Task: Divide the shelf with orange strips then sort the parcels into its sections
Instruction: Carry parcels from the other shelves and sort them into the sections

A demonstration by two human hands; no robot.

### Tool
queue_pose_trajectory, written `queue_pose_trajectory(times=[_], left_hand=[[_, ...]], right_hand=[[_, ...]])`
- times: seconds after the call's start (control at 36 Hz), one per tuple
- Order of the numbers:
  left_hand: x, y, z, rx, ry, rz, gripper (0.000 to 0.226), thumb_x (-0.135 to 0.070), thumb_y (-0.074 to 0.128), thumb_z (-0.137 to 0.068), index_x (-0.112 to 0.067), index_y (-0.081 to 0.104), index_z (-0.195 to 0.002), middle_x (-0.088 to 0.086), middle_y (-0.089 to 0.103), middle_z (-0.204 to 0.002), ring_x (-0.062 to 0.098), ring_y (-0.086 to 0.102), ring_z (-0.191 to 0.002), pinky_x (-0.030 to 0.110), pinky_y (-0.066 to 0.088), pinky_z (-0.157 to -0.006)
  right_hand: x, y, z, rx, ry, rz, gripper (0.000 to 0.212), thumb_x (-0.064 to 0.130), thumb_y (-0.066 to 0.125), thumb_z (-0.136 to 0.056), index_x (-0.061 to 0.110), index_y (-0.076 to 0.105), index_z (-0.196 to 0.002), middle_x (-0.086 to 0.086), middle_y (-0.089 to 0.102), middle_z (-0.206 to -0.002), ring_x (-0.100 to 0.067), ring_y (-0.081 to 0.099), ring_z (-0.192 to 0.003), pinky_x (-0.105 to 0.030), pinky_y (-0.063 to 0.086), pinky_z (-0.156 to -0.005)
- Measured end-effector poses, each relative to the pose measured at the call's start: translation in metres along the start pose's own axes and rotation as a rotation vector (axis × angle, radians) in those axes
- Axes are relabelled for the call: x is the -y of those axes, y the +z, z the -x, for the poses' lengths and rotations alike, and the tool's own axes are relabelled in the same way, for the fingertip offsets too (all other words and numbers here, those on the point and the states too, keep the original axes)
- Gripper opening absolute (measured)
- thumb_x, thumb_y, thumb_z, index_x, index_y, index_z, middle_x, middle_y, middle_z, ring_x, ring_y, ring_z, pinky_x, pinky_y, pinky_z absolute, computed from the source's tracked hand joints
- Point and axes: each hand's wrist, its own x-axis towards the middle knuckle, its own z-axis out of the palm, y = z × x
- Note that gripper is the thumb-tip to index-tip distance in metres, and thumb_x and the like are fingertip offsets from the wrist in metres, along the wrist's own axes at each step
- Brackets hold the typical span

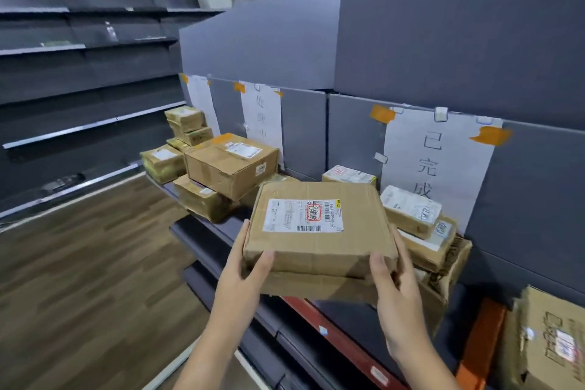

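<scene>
Flat brown cardboard parcel with white label [319,231] gripped at near corners by left hand [243,275] and right hand [395,291], fingers curled round edges, above dark grey shelf [218,228]

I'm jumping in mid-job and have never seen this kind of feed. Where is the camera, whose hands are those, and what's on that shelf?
There is no machine: one picture, from a camera worn on a person's head, looking down and forward. The left hand and right hand grip one flat cardboard parcel by its near corners, above the dark shelf. More parcels are stacked at the left and at the right. Paper signs are taped to the back panel with orange tape.
</scene>
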Motion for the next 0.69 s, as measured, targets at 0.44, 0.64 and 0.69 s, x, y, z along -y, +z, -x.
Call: queue_pose_trajectory(times=[0.44, 0.64, 0.69], left_hand=[[0.025, 0.004, -0.186, 0.306, -0.011, 0.008, 0.063, -0.054, 0.062, -0.083, -0.066, 0.036, -0.139, -0.039, 0.055, -0.126, -0.015, 0.049, -0.118, 0.021, 0.042, -0.094], [0.045, 0.012, -0.231, 0.474, -0.025, -0.002, 0.092, -0.029, 0.081, -0.076, -0.047, 0.031, -0.151, -0.035, 0.059, -0.126, -0.014, 0.057, -0.114, 0.022, 0.049, -0.098], [0.053, 0.012, -0.242, 0.514, -0.019, -0.029, 0.102, -0.023, 0.086, -0.074, -0.047, 0.027, -0.154, -0.039, 0.058, -0.126, -0.011, 0.057, -0.116, 0.032, 0.048, -0.105]], right_hand=[[-0.03, 0.065, -0.088, -0.26, -0.013, 0.191, 0.073, 0.026, 0.071, -0.093, 0.061, 0.033, -0.144, 0.052, 0.052, -0.121, 0.026, 0.049, -0.114, -0.006, 0.045, -0.087], [-0.039, 0.083, -0.105, -0.375, -0.026, 0.312, 0.073, 0.023, 0.071, -0.093, 0.061, 0.031, -0.139, 0.055, 0.051, -0.119, 0.026, 0.048, -0.116, -0.001, 0.041, -0.088], [-0.043, 0.087, -0.108, -0.405, -0.024, 0.335, 0.073, 0.021, 0.071, -0.093, 0.061, 0.031, -0.139, 0.054, 0.051, -0.119, 0.025, 0.048, -0.116, 0.002, 0.039, -0.088]])
